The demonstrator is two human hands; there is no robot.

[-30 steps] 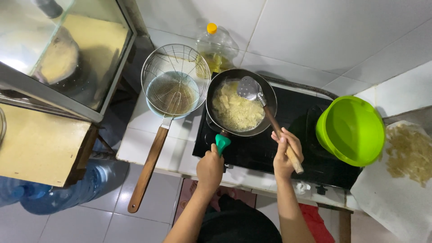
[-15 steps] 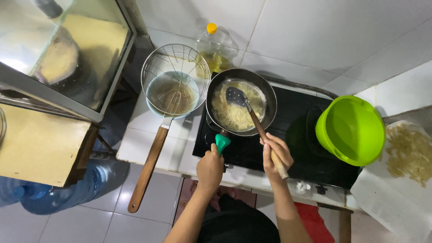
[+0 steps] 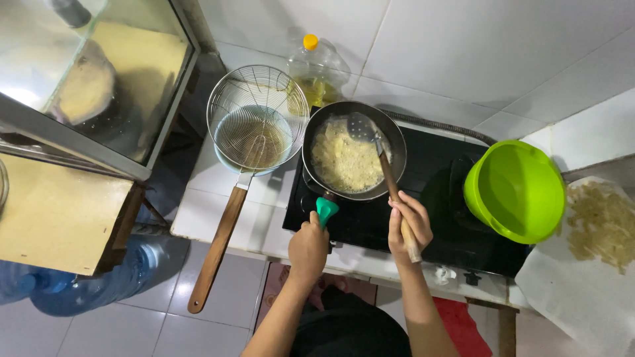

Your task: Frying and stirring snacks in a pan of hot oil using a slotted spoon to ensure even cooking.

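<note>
A dark frying pan (image 3: 394, 143) full of pale yellow food (image 3: 344, 162) sits on the black stove (image 3: 436, 198). My left hand (image 3: 308, 247) grips the pan's teal handle (image 3: 326, 210) at the near side. My right hand (image 3: 409, 223) holds the wooden handle of a slotted metal spatula (image 3: 390, 178). The spatula's head (image 3: 362, 125) rests at the pan's far rim, on the food.
A wire strainer (image 3: 254, 129) with a long wooden handle lies over a bowl left of the pan. An oil bottle (image 3: 316, 66) stands behind. A green bowl (image 3: 516, 192) sits right of the stove, and paper with fried pieces (image 3: 602, 225) beyond. A glass cabinet (image 3: 86, 79) stands left.
My right hand and the spatula swung left, then back right. The spatula head went from the pan's right rim to the middle and now sits at the far rim. My left hand stayed put.
</note>
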